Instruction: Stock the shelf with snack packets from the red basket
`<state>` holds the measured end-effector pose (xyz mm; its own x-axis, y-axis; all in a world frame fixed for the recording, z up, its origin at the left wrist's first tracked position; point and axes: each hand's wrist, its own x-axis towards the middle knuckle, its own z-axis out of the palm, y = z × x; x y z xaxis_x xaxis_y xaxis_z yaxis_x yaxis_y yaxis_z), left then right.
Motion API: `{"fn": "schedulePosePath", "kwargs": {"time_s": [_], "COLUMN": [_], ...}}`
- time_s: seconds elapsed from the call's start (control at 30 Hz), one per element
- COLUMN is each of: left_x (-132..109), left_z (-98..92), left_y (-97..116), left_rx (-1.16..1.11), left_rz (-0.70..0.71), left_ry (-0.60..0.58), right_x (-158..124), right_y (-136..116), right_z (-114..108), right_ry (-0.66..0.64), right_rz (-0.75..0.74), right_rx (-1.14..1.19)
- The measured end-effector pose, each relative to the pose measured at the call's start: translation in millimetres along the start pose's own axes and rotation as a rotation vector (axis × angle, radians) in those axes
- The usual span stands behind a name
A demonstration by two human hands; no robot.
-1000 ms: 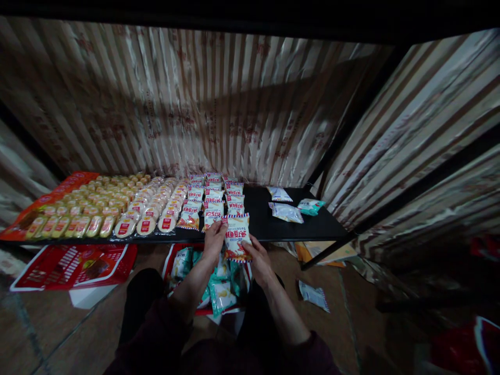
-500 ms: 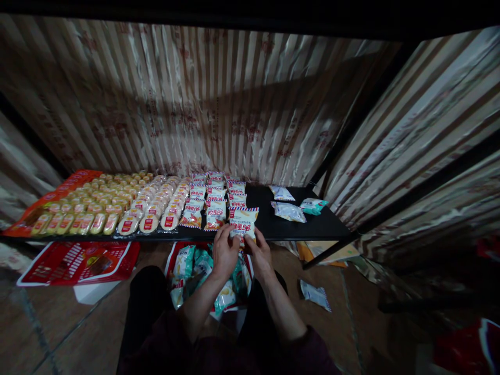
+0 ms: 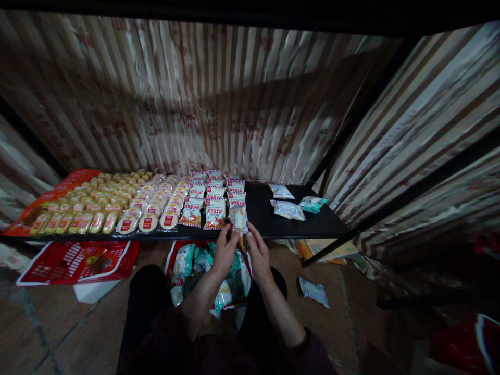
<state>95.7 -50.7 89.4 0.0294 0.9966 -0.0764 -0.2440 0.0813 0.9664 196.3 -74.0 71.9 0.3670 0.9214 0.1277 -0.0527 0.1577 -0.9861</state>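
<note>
My left hand (image 3: 225,251) and my right hand (image 3: 258,253) both pinch a red-and-white snack packet (image 3: 238,219) at the front edge of a low black shelf (image 3: 297,226). The packet stands at the near end of the rightmost of three rows of the same red-and-white packets (image 3: 214,200). Left of those rows lie several rows of yellow wrapped cakes (image 3: 97,205). Below my hands a red basket (image 3: 203,271) holds several teal and white packets.
Three loose packets (image 3: 291,208) lie on the right part of the shelf. An empty red basket (image 3: 76,260) sits on the floor at left, a stray packet (image 3: 314,291) on the floor at right. Striped curtain walls close in behind and to the right.
The packet in my hands went from held up flat in front of the shelf to set down narrow at the near end of the right row. Both hands closed in together.
</note>
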Motion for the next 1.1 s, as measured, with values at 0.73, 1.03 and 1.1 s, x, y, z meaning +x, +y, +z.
{"fn": "schedulePosePath", "kwargs": {"time_s": [0.73, 1.03, 1.1], "left_x": [-2.2, -8.1, -8.2], "left_z": [-17.0, -9.2, -8.1], "left_y": [4.5, -2.4, -4.6], "left_rx": [-0.621, -0.379, -0.288], "left_rz": [-0.415, -0.183, -0.100], "left_ry": [-0.135, -0.073, -0.076], "right_x": [-16.3, -11.9, -11.1], "right_y": [-19.4, -11.7, -12.0], "right_z": [3.6, 1.7, 2.5], "right_ry": [0.032, -0.085, -0.110], "right_rz": [-0.432, -0.139, -0.088], "right_rx": [-0.475, -0.400, -0.316]}}
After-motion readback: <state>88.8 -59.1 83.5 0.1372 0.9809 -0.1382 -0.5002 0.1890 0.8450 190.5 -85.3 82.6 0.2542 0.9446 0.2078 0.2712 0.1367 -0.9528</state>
